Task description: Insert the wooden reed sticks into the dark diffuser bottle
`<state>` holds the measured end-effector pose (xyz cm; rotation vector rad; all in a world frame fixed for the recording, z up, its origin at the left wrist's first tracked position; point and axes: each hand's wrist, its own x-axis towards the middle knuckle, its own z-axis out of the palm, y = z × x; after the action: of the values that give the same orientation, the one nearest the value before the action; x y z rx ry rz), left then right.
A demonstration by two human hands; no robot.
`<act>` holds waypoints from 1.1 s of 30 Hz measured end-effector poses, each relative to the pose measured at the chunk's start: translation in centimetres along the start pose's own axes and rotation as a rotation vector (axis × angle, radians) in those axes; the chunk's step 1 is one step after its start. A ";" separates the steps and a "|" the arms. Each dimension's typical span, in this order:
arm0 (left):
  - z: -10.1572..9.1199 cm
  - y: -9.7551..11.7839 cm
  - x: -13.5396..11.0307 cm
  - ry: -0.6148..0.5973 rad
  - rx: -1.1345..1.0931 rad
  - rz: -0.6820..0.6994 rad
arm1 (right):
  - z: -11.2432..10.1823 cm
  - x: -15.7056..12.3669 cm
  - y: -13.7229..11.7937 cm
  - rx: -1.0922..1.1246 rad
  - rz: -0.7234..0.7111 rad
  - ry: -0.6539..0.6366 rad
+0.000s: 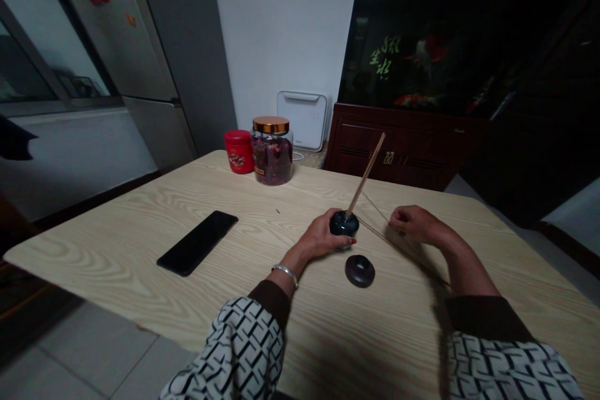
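My left hand [325, 232] is wrapped round a small dark glass bottle [344, 224] on the table. A bundle of thin wooden sticks [366, 174] stands in the bottle's mouth, tilted to the right. To the right, my right hand [415, 224] is closed in a pinch on one thin stick [376, 207], whose free end points up and left toward the bundle. More loose sticks [403, 252] lie on the table below that hand. In front of the bottle rests a dark round cap [360, 270] with a hollow in its middle.
A black phone [198, 242] lies on the wooden table [140, 219] at left. At the back edge stand a red canister [239, 152] and a glass jar [272, 153] with a copper-coloured lid. Behind are a white appliance [302, 120], a fridge [187, 44] and a fish tank [422, 31].
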<state>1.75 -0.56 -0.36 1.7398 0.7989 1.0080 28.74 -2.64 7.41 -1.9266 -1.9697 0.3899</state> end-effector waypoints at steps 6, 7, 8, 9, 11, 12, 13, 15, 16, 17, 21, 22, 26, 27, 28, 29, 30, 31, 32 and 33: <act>0.0 -0.2 0.0 0.005 0.011 0.003 | -3.7 -1.1 -3.5 0.816 -0.063 0.552; 0.0 -0.2 0.0 0.005 0.015 0.005 | -3.7 -1.3 -4.5 0.941 -0.089 0.643; 0.0 -0.2 0.0 0.004 0.019 0.009 | -3.7 -1.5 -5.5 1.042 -0.125 0.714; 0.0 -0.2 0.0 0.002 0.021 0.012 | -3.4 -1.6 -6.4 1.110 -0.166 0.766; 0.0 -0.2 -0.1 -0.001 0.016 0.017 | -2.8 -1.7 -7.9 1.150 -0.236 0.830; 0.0 -0.2 -0.1 -0.001 0.009 0.016 | -2.5 -1.7 -8.4 1.142 -0.262 0.849; 0.0 -0.3 0.0 0.000 0.000 0.015 | -2.1 -1.7 -8.8 1.127 -0.280 0.860; 0.0 -0.4 0.0 0.006 -0.017 0.013 | -1.5 -1.6 -9.2 1.091 -0.300 0.853; 0.0 -0.4 0.0 0.010 -0.024 0.011 | -1.2 -1.6 -9.3 1.074 -0.302 0.841; 0.1 -0.4 0.0 0.011 -0.027 0.008 | -0.9 -1.5 -9.4 1.056 -0.300 0.822; 0.1 -0.2 0.0 0.003 -0.022 0.003 | 0.6 -1.3 -9.7 0.984 -0.278 0.732; 0.1 -0.1 -0.1 0.001 -0.022 0.005 | 1.0 -1.2 -9.8 0.965 -0.271 0.698; 0.0 0.2 -0.1 0.000 -0.013 0.008 | 2.6 -0.8 -9.6 0.845 -0.234 0.472; 0.0 0.2 -0.1 0.000 -0.007 0.010 | 2.7 -0.7 -9.3 0.792 -0.226 0.399; 0.0 0.2 -0.1 0.001 -0.001 0.014 | 2.7 -0.6 -8.9 0.733 -0.220 0.324; 0.0 0.1 -0.1 0.003 0.001 0.017 | 2.5 -0.6 -8.4 0.669 -0.217 0.251; 0.0 0.1 0.0 0.005 0.000 0.019 | 2.3 -0.5 -7.8 0.593 -0.217 0.184; 0.0 0.0 0.0 0.007 -0.004 0.019 | 1.9 -0.4 -7.0 0.500 -0.216 0.126; 0.0 0.0 -0.1 0.007 -0.009 0.019 | 1.6 -0.3 -6.1 0.386 -0.210 0.081; 0.0 -0.1 -0.1 0.004 -0.012 0.020 | 1.3 -0.2 -5.2 0.250 -0.191 0.045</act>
<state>1.74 -0.60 -0.44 1.7397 0.7774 1.0278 23.52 -2.92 8.44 -1.5667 -1.9514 0.5085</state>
